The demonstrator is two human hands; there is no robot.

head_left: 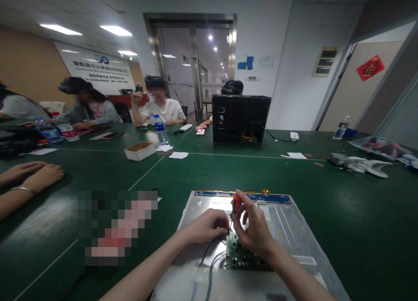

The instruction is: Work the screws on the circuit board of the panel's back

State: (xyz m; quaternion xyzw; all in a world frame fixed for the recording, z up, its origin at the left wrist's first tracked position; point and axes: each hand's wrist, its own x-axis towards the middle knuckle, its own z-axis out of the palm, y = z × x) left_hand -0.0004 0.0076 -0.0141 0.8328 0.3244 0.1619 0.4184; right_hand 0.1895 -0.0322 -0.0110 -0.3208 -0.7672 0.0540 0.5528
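Note:
In the head view my right hand grips a small screwdriver with an orange-red and black handle, its thin shaft pointing down. The shaft meets the left corner of a green circuit board. Just left of the shaft, my left hand has its fingers curled together, and what they hold, if anything, is hidden. Both hands are over a silvery metal panel, which lies flat and carries the board. A blue strip board runs along the panel's far edge. Dark cables run from near the board toward me.
A black computer case stands across the green table. Left of it are a water bottle and a small cardboard box. Another person's hands rest at left. A plastic bag lies at right.

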